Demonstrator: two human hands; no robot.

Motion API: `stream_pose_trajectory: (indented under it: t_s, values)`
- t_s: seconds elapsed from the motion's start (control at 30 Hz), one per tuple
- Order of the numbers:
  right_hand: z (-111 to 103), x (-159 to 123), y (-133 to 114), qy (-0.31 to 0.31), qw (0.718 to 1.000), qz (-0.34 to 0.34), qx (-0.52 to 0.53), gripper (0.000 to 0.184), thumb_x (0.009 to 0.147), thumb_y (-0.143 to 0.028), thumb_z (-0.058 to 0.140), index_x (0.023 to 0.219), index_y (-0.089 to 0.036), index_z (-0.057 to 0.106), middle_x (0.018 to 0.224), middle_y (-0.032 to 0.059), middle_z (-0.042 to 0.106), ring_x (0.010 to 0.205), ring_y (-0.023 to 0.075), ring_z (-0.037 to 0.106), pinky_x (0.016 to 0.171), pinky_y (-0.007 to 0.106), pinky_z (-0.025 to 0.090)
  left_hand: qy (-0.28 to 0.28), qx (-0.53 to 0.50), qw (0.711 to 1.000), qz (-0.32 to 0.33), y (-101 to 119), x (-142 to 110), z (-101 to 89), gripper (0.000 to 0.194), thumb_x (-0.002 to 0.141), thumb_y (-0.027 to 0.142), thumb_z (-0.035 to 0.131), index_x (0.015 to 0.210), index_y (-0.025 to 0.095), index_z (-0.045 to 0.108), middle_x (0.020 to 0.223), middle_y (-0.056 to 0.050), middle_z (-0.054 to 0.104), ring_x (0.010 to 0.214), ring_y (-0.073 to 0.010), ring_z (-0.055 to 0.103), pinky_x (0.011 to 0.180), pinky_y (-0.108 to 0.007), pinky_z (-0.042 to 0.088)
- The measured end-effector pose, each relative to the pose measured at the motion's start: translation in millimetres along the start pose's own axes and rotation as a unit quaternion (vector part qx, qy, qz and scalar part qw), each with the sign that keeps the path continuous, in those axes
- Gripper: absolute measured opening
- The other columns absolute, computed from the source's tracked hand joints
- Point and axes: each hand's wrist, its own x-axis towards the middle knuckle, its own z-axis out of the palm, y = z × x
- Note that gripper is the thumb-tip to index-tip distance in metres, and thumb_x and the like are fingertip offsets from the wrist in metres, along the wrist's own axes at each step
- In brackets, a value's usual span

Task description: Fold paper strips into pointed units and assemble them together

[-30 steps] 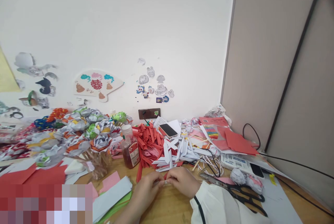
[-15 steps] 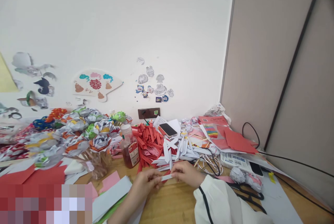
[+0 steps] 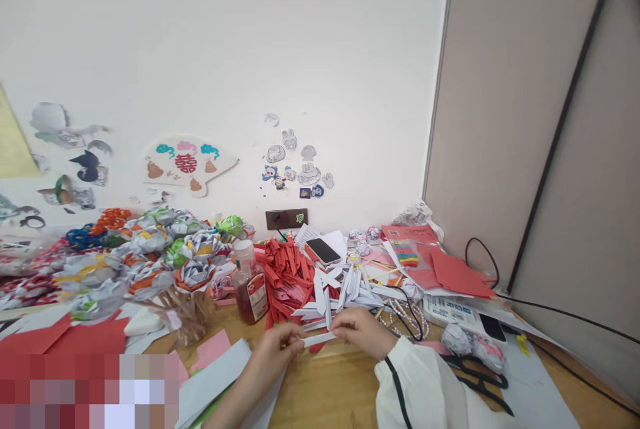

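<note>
White paper strip spans left hand and right hand over crowded bench

The strip, narrow and pale, tilts slightly up toward the right hand just above bare wood near the front of the bench. Each hand is clamped on one end, the left with thumb and fingers together at 9 o'clock, the right pinching at 3. A bit of red paper shows just beneath.

Measured from the strip, folded white pieces lie heaped at 1 o'clock beside a pile of red strips at 11. A dark-screened phone rests at 12, beyond the white heap. At 10 o'clock, a labelled bottle of red liquid stands upright; farther out in that direction, multicoloured paper flowers crowd together. Pale sheets lie at 8 o'clock, by the left forearm.

Red sheets are stacked at 2 o'clock, with a string of beads nearer the right hand. Crumpled paper balls sit at 3, above black scissor handles partly covered by the white sleeve. On the wall, a decorated fan-shaped cutout hangs at 11 o'clock.
</note>
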Motion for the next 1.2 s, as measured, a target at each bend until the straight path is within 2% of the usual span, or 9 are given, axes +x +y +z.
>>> stream_pose_trajectory:
  t_s: [0.23,0.4,0.57,0.73,0.93,1.0,1.07,1.13,1.2]
  values:
    - [-2,1,7,0.006,0.994,0.016,0.105,0.015,0.073,-0.026,0.054,0.08,-0.016,0.064,0.06,-0.0012,0.054,0.052,0.0105,0.051,0.054,0.023,0.043,0.019,-0.079,0.996,-0.019,4,0,-0.6,0.035,0.057,0.042,0.064,0.077,0.014,0.057,0.049,0.007,0.05,0.044,-0.0112,0.049,0.048,-0.024,0.04]
    - [-4,1,5,0.009,0.994,0.044,0.103,0.016,0.071,-0.026,0.057,0.08,-0.016,0.063,0.057,-0.0021,0.053,0.05,0.0106,0.051,0.051,0.023,0.043,0.016,-0.093,0.995,-0.023,3,2,-1.0,0.036,0.054,0.042,0.066,0.075,0.014,0.058,0.048,0.007,0.05,0.042,-0.011,0.049,0.047,-0.025,0.04]
    - [-8,2,4,0.032,0.994,0.028,0.105,0.019,0.068,-0.028,0.06,0.082,-0.015,0.062,0.066,0.0003,0.057,0.057,0.0114,0.051,0.053,0.022,0.043,0.024,-0.104,0.994,-0.021,3,2,-4.7,0.039,0.054,0.042,0.067,0.078,0.013,0.059,0.052,0.005,0.054,0.044,-0.0112,0.05,0.049,-0.025,0.042]
    - [-9,1,5,0.042,0.992,0.032,0.116,0.025,0.071,-0.036,0.058,0.084,-0.014,0.059,0.062,-0.0013,0.055,0.056,0.0103,0.051,0.052,0.021,0.041,0.023,-0.091,0.995,-0.024,7,0,-6.1,0.041,0.054,0.045,0.067,0.079,0.013,0.059,0.055,0.004,0.055,0.046,-0.0113,0.05,0.051,-0.025,0.042]
    - [-10,-3,0,0.011,0.996,0.034,0.079,0.028,0.077,-0.04,0.05,0.067,-0.014,0.057,0.055,-0.0022,0.052,0.051,0.0099,0.05,0.05,0.02,0.04,0.024,-0.068,0.997,-0.009,5,0,-5.5,0.041,0.055,0.045,0.065,0.08,0.013,0.059,0.053,0.004,0.054,0.049,-0.0124,0.051,0.053,-0.026,0.04]
    - [-12,-3,-3,0.044,0.998,0.015,0.036,0.028,0.077,-0.038,0.05,0.064,-0.015,0.056,0.054,-0.0021,0.052,0.052,0.0105,0.05,0.052,0.021,0.039,0.017,-0.061,0.998,-0.008,4,1,-5.5,0.042,0.056,0.044,0.064,0.083,0.012,0.058,0.055,0.003,0.055,0.049,-0.0127,0.051,0.053,-0.026,0.04]
    - [-15,-2,-8,0.118,0.993,0.002,-0.009,0.03,0.079,-0.038,0.048,0.062,-0.015,0.055,0.054,-0.0017,0.052,0.053,0.0113,0.049,0.054,0.021,0.038,0.016,-0.044,0.999,-0.006,5,1,-6.3,0.043,0.059,0.042,0.06,0.088,0.011,0.058,0.059,0.001,0.057,0.051,-0.0135,0.052,0.054,-0.026,0.041]
    - [-19,-1,-12,0.222,0.974,0.007,-0.051,0.033,0.082,-0.04,0.042,0.064,-0.016,0.055,0.055,-0.0007,0.053,0.054,0.0124,0.048,0.054,0.022,0.037,0.036,0.007,0.999,-0.006,7,0,-8.0,0.041,0.062,0.039,0.056,0.091,0.011,0.058,0.066,-0.003,0.061,0.058,-0.0161,0.055,0.056,-0.027,0.042]
    - [-22,-2,-16,0.283,0.953,0.035,-0.106,0.036,0.084,-0.042,0.037,0.066,-0.016,0.057,0.057,0.0007,0.055,0.055,0.0135,0.048,0.054,0.023,0.036,0.059,0.084,0.995,-0.01,8,-1,-9.9,0.034,0.065,0.035,0.053,0.089,0.012,0.061,0.073,-0.006,0.065,0.067,-0.0188,0.057,0.06,-0.028,0.042]
